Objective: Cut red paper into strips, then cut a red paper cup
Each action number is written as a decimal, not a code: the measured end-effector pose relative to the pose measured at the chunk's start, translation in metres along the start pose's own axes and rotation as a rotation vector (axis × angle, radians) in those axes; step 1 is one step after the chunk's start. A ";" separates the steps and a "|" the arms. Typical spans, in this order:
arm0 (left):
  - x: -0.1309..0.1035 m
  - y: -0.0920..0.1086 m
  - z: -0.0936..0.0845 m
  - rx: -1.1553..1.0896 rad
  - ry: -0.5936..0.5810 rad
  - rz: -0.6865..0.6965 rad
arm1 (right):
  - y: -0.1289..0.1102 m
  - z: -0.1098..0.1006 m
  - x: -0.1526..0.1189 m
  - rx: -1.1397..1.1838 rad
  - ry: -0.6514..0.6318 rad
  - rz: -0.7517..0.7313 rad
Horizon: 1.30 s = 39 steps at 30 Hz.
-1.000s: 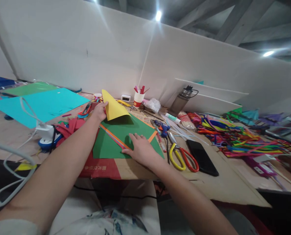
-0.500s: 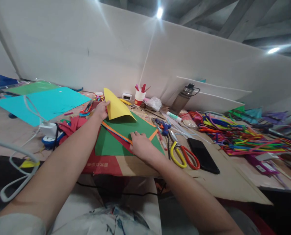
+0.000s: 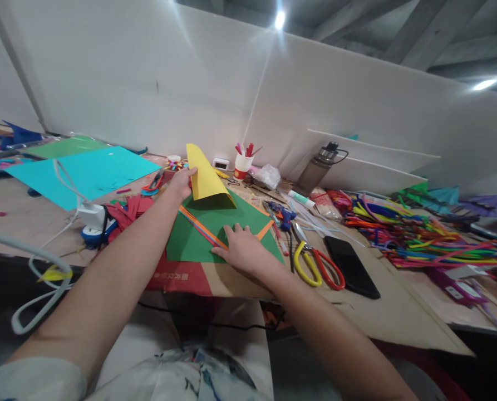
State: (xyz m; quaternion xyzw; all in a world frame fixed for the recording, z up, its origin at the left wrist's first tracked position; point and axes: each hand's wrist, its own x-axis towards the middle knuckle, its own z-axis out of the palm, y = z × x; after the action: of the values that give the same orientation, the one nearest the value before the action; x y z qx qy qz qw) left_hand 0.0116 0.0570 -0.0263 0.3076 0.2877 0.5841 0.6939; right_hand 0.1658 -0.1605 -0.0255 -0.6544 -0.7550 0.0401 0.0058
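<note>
A curled yellow sheet [image 3: 206,181] stands up from a stack of coloured paper, its left edge pinched in my left hand [image 3: 183,182]. Under it lies a green sheet [image 3: 248,214], with orange, blue and red edges showing below. My right hand [image 3: 242,248] rests on the near edge of the stack, fingers spread and pressing the paper. Another green sheet [image 3: 185,242] is at the bottom, on a piece of cardboard [image 3: 227,281] with a red printed part.
Right of the paper are scissors [image 3: 315,262], a black phone [image 3: 350,267], a blue glue gun [image 3: 284,214] and colourful pipe cleaners [image 3: 398,228]. Behind stand a paper cup [image 3: 242,166] and a bottle [image 3: 317,170]. A cyan sheet [image 3: 85,172] and a white charger [image 3: 92,214] lie left.
The view has shifted slightly, moving the scene to the right. The coloured edges in the stack now lie closer together near my right hand. The yellow sheet is still held up in my left hand.
</note>
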 end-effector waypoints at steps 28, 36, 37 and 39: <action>-0.037 0.027 -0.004 -0.018 0.016 0.108 | 0.015 -0.018 0.026 -0.206 0.038 0.008; -0.043 0.037 0.001 -0.224 -0.038 0.232 | 0.049 -0.047 0.035 -0.158 0.206 0.180; -0.045 0.038 0.002 -0.234 -0.038 0.246 | 0.051 -0.048 0.035 -0.148 0.228 0.196; -0.049 0.040 0.003 -0.242 -0.043 0.259 | 0.055 -0.049 0.034 -0.127 0.252 0.220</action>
State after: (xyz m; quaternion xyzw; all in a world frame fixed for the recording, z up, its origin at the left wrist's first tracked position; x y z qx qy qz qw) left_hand -0.0190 0.0130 0.0079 0.2688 0.1586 0.6923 0.6506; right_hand 0.2182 -0.1165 0.0179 -0.7321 -0.6730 -0.0897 0.0548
